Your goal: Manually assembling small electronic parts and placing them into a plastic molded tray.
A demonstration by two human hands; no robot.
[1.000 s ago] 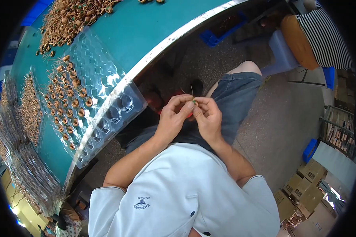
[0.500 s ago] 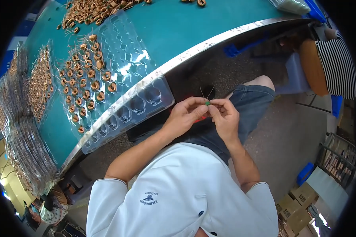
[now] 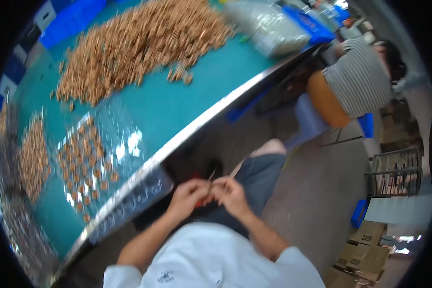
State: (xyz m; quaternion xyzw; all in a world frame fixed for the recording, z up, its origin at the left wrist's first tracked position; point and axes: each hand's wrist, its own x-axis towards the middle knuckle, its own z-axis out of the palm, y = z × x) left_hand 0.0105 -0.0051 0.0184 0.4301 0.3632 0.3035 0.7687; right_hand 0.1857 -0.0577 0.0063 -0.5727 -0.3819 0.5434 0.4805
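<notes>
Above my lap, both hands come together at the fingertips on a small coil [image 3: 210,182] with thin wire leads sticking up; motion blur and the fingers hide most of it. My left hand [image 3: 187,196] pinches it from the left, fingers curled. From the other side my right hand [image 3: 233,196] closes on it with thumb and fingertips. On the green table [image 3: 177,113] to the left, a clear plastic tray [image 3: 122,139] holds rows of copper-coloured ring coils [image 3: 85,156]. A large heap of similar coils [image 3: 144,45] lies farther back.
The table's pale edge [image 3: 197,126] runs diagonally beyond my hands, with another clear tray [image 3: 134,199] below it. Stacked filled trays [image 3: 21,216] stand far left. A bulky clear plastic bag [image 3: 273,31] lies at the back. A seated person in stripes [image 3: 360,79] is at the right.
My view has swung, so the table's coil heap shows more fully and my hands appear lower and farther left. Both hands stay together on the coil, whose green part no longer shows clearly.
</notes>
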